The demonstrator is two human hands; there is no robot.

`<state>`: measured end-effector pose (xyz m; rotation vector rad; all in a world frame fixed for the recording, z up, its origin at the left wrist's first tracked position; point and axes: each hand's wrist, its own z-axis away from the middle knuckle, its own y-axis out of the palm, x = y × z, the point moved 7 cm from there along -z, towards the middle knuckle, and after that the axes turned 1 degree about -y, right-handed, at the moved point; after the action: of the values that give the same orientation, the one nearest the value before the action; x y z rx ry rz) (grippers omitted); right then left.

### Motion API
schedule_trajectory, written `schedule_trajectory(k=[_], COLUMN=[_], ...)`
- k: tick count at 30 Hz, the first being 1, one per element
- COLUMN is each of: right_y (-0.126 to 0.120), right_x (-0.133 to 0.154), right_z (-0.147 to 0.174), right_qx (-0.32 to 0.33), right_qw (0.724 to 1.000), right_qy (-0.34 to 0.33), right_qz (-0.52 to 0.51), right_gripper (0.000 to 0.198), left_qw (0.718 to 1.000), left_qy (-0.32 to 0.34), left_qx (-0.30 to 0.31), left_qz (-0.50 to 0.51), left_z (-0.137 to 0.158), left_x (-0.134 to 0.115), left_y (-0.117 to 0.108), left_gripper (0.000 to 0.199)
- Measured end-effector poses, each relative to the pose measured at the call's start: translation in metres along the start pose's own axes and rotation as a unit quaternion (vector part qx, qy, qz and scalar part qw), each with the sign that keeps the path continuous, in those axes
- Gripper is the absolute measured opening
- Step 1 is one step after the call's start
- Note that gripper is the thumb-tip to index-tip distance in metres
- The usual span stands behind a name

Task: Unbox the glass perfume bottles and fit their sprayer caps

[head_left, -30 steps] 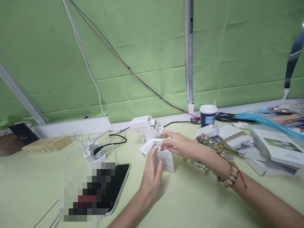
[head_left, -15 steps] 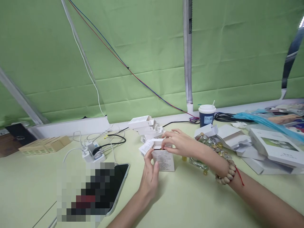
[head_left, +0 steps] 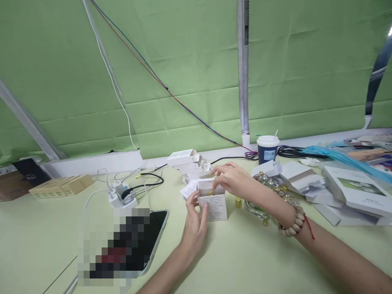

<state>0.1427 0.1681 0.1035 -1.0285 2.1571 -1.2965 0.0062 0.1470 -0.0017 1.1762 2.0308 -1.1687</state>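
A small white printed carton (head_left: 217,210) stands upright on the table with its top open. Inside it, the gold top of a bottle (head_left: 210,192) shows; the rest of that bottle is hidden by the carton's walls. My left hand (head_left: 196,222) grips the carton at its left side, thumb across the printed front. At the upper right rim, the bent fingers of my right hand (head_left: 234,179) hold the carton's edge or flap. A gold cap (head_left: 238,202) sits just right of the carton. Several glass bottles with gold tops (head_left: 257,209) are partly covered by my right forearm.
White cartons (head_left: 183,157) are piled behind, with a printed paper (head_left: 189,190) near them. A lidded cup (head_left: 267,151) stands at the back. Flattened white boxes (head_left: 355,208) lie right. On the left are a tablet (head_left: 156,228), a power strip (head_left: 122,200) and tan boxes (head_left: 63,185).
My right fingers have lifted slightly and shifted toward the carton's right rim, uncovering the gold top inside. My left hand keeps its grip. The view has shifted slightly.
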Motion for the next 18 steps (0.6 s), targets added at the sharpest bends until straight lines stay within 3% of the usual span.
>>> schedule_trajectory(k=[6, 11, 14, 18], right_y=[0.0, 0.001, 0.006, 0.012], right_x=[-0.003, -0.004, 0.005, 0.018], right_z=[0.005, 0.012, 0.015, 0.015], right_qx=[0.052, 0.126, 0.167, 0.196], right_qw=[0.995, 0.981, 0.976, 0.972], right_qy=[0.084, 0.144, 0.126, 0.087], right_qz=[-0.007, -0.022, -0.061, -0.091], right_gripper=[0.021, 0.02, 0.024, 0.011], left_qw=[0.996, 0.978, 0.981, 0.982], left_qy=[0.073, 0.189, 0.158, 0.057], left_qx=[-0.021, -0.019, 0.06, 0.152], left_qz=[-0.041, -0.089, -0.095, -0.091], left_z=[0.0, 0.008, 0.012, 0.014], left_x=[-0.007, -0.026, -0.026, -0.02], left_y=[-0.006, -0.004, 0.007, 0.02], left_gripper=[0.052, 0.067, 0.086, 0.105])
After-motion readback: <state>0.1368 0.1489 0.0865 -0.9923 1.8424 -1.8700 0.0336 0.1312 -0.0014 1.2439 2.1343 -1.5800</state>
